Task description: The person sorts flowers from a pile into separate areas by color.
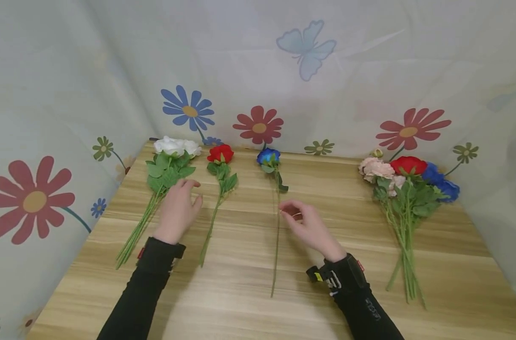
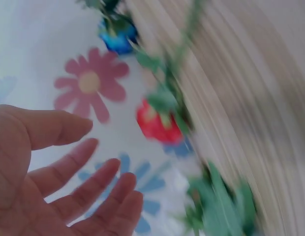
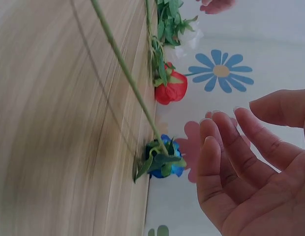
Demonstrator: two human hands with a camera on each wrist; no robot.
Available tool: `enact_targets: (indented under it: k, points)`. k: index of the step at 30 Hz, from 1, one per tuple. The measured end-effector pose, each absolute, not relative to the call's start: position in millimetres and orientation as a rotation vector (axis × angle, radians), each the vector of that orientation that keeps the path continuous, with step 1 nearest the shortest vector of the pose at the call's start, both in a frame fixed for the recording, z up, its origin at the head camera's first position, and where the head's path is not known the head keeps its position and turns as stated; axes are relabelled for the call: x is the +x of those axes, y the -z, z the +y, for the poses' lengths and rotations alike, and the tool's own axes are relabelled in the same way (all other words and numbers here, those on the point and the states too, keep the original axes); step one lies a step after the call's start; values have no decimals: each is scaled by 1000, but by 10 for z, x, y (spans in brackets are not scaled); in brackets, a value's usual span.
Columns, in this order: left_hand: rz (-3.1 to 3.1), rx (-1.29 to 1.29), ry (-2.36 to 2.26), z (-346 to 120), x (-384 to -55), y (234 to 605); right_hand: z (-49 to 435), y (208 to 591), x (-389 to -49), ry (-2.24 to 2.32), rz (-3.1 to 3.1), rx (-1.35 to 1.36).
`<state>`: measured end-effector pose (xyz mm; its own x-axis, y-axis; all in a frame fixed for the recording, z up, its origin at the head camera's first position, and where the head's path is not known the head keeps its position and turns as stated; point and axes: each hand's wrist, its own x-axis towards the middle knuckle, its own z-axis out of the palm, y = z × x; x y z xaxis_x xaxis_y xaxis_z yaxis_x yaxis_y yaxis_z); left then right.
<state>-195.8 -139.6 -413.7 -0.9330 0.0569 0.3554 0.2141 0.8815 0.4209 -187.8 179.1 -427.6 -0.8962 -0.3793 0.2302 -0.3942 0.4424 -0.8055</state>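
A single blue rose [image 1: 268,156] lies on the table with its thin stem pointing to the near edge. Right beside that stem is my right hand [image 1: 311,225]. Its fingers are bent loosely with nothing between them in the right wrist view. My left hand [image 1: 178,211] hovers over the stems of the white roses [image 1: 173,146], thumb and fingers apart and nothing in the palm. Between the two hands lies one red rose [image 1: 220,154] with green leaves. The left wrist view is blurred, but the empty left hand [image 2: 69,182] shows there.
At the right of the wooden table [image 1: 236,311] lies a bunch with pink flowers [image 1: 374,167], a red rose [image 1: 408,165] and blue roses [image 1: 447,188], stems crossed. A pale curtain [image 1: 224,56] printed with flowers and a butterfly hangs behind and at the sides.
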Motion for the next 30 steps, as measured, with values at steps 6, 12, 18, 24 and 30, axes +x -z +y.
enact_targets:
  k: [6, 12, 18, 24, 30]
  points:
    - [-2653, -323, 743, -919, -2104, 4167, 1957, 4307, -1939, -1485, -2638, 656]
    - [-2679, -417, 754, -519, -2156, 4239, 2142, 4340, -1942, -1438, -2653, 618]
    - [-2728, -525, 729, -211, -2123, 4349, 2343, 4370, -1920, -1390, -2675, 557]
    - [-2753, -632, 696, 43, -2094, 4434, 2676, 4426, -1882, -1235, -2707, 432]
    - [-2765, -755, 662, 296, -1995, 4447, 3143, 4373, -1825, -952, -2819, 315]
